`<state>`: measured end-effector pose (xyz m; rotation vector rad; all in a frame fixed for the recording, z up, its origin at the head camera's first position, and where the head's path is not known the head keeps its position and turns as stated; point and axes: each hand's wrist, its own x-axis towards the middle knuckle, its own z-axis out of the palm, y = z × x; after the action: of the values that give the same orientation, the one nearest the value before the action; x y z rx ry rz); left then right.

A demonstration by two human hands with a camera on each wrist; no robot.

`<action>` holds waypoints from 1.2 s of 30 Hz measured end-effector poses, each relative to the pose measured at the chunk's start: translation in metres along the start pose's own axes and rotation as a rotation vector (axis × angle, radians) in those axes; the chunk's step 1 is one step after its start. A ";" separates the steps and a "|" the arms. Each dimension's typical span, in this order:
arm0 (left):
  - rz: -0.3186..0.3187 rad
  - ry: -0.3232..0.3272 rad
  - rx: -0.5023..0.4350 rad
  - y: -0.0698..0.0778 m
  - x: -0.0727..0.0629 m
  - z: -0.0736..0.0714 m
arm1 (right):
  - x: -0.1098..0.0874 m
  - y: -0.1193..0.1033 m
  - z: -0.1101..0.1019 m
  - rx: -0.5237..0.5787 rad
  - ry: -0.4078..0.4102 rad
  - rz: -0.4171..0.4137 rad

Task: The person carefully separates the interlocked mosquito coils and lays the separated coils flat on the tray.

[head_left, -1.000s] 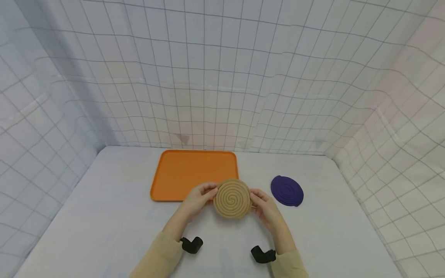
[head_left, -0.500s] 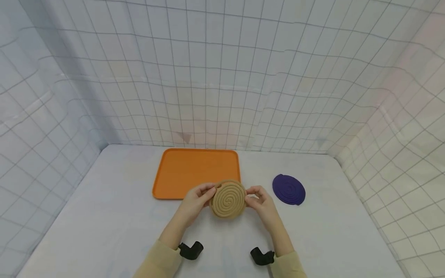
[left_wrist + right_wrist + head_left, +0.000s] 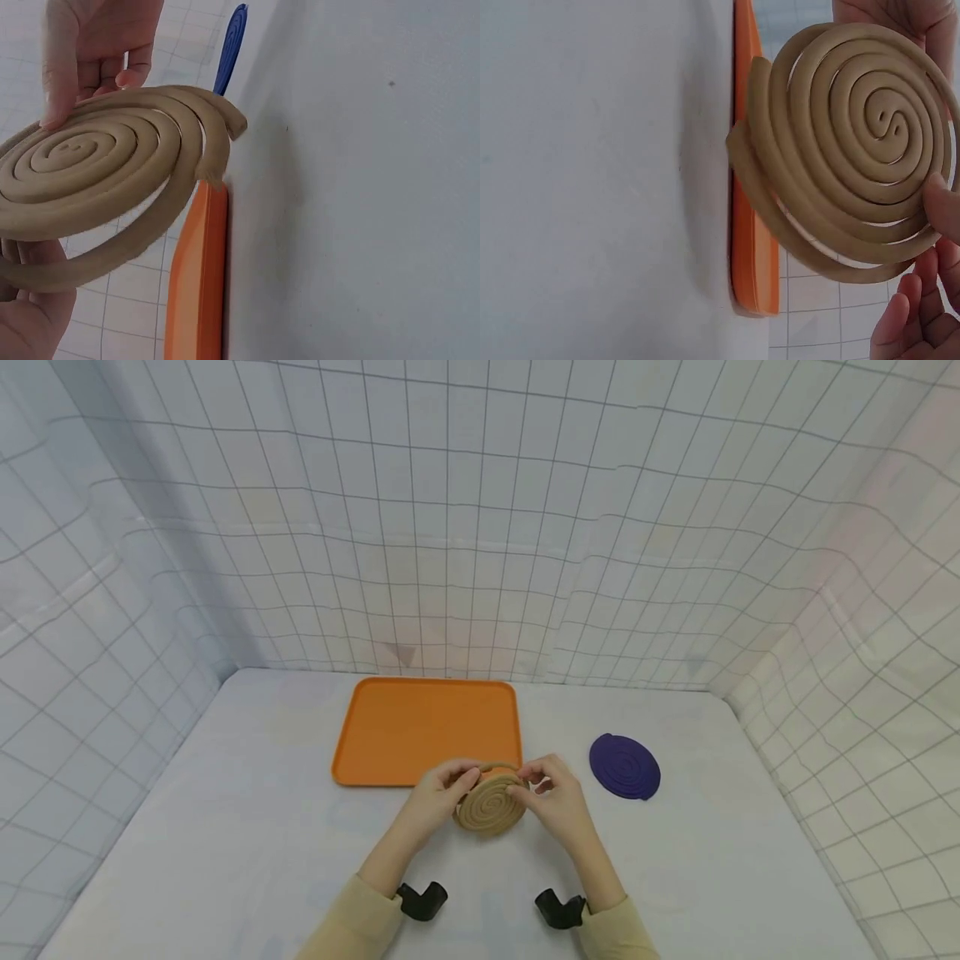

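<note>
In the head view a tan mosquito coil [image 3: 489, 810], made of two nested spirals, is held tilted above the table between both hands. My left hand [image 3: 433, 800] grips its left edge, thumb on the near side. With thumb and fingers, my right hand [image 3: 557, 797] pinches its upper right edge. The left wrist view shows the coil's outer turn [image 3: 127, 247] hanging apart from the inner turns. From the right wrist, the coil's face [image 3: 855, 112] shows two small slits at its centre and gaps between the outer turns. Some fingers are hidden behind the coil.
An orange tray [image 3: 438, 727] lies on the white table [image 3: 247, 827] just beyond the hands. To the right lies a purple coil [image 3: 625, 767]. Grid-patterned sheeting [image 3: 480, 552] encloses the back and sides. Dark wrist camera mounts [image 3: 422, 902] stick out inward from both forearms.
The coil has tilted back, and a gap has opened between its far outer turn and the inner turns. My right hand has moved slightly left over its edge.
</note>
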<state>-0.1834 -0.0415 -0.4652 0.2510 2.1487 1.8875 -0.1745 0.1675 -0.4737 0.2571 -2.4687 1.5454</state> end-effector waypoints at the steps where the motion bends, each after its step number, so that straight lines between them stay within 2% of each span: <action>1: 0.001 0.005 0.002 0.000 0.000 0.001 | 0.000 -0.001 0.000 -0.016 0.000 0.007; 7: 0.014 0.078 0.032 0.001 -0.002 0.003 | -0.003 -0.005 0.001 0.004 0.002 0.067; 10: 0.013 0.091 0.017 0.002 -0.003 0.001 | -0.003 -0.007 -0.001 0.039 0.000 0.101; 15: -0.029 0.042 -0.135 0.005 -0.005 -0.004 | -0.001 -0.008 -0.003 0.146 0.025 0.178; 18: -0.030 -0.001 -0.222 0.007 -0.006 -0.007 | 0.000 -0.008 -0.005 0.233 0.041 0.234; 25: 0.033 -0.050 -0.267 0.013 -0.012 -0.009 | 0.002 -0.012 -0.006 0.398 0.047 0.286; 30: 0.041 -0.014 -0.258 0.013 -0.012 -0.009 | 0.003 -0.013 -0.004 0.435 0.055 0.274; 36: 0.020 0.062 -0.247 0.007 -0.008 -0.006 | 0.004 -0.008 0.002 0.489 0.039 0.279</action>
<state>-0.1780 -0.0490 -0.4564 0.1658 1.9296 2.1727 -0.1760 0.1624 -0.4667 -0.0488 -2.1290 2.2353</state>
